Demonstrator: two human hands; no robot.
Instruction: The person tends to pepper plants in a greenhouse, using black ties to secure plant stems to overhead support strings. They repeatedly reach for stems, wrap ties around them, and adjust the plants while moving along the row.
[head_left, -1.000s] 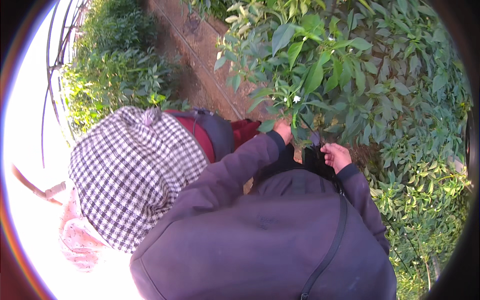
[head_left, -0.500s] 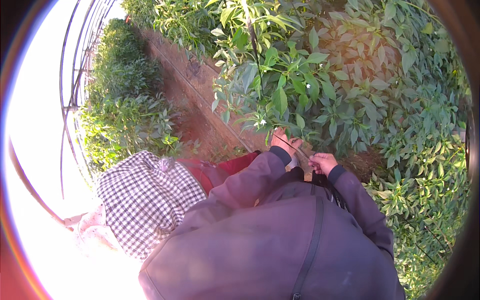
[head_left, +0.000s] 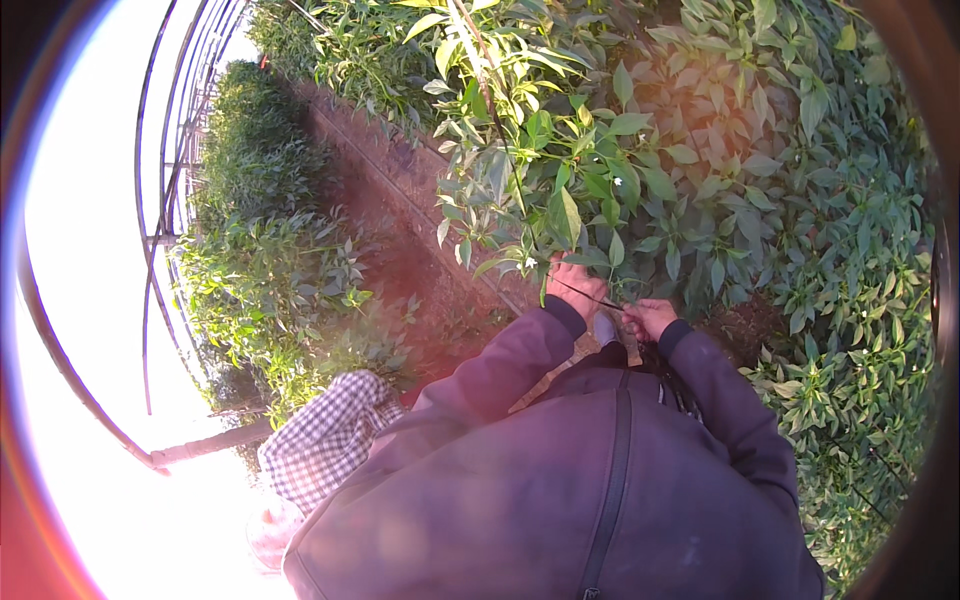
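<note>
The person leans over a row of leafy green plants, both hands low at the base of one plant point(head_left: 560, 190). The left hand point(head_left: 577, 283) is curled with its fingers closed among the lower leaves, and a thin dark string point(head_left: 590, 294) runs from it across to the right hand point(head_left: 650, 318), which is closed in a loose fist on the other end. The string sits taut between the two hands, just under the lowest leaves and close to the stem; whether it already loops the stem I cannot tell.

To do this well, I judge the string should stay taut but not be pulled hard — the stem looks slender and the leaves around it crowd the hands. Keeping the hands close together and low, under the foliage, would spare the leaves and the small white flower point(head_left: 622, 182) higher up.

Set against the picture from half a second ago, the hands lie in much the same spot at the plant's foot, the left one a little deeper in the leaves. The view has shifted — the checked cloth point(head_left: 330, 435) on the person's left now shows smaller and lower, and more of the soil path point(head_left: 400, 230) and the neighbouring plant row point(head_left: 260, 270) is in sight, with the curved hoops point(head_left: 165, 180) of the greenhouse at the left.
</note>
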